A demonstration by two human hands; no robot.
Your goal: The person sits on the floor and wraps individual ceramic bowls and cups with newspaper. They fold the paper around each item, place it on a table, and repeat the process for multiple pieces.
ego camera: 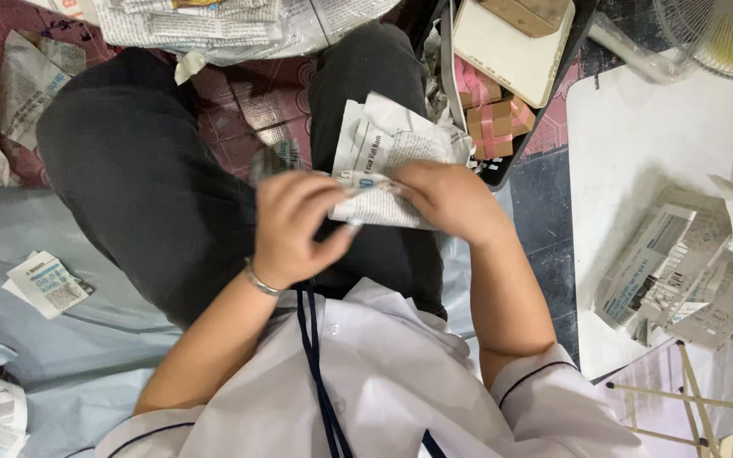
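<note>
I look straight down at my lap, legs in dark trousers. Both hands hold one crumpled piece of newspaper point(388, 157) above my right thigh. My left hand point(294, 225), a thin bracelet on its wrist, pinches the paper's near left edge with thumb and fingers. My right hand point(447, 199) grips the paper's right side, its fingers curled over it. What the paper may be wrapped around is hidden.
A stack of newspaper sheets point(214, 25) lies past my knees. A tray of small pink and tan blocks point(489, 119) sits ahead on the right under a white board point(511, 51). Folded newspaper packets point(680, 271) rest on a white table point(638, 136). Paper scraps point(44, 284) lie on grey sheeting.
</note>
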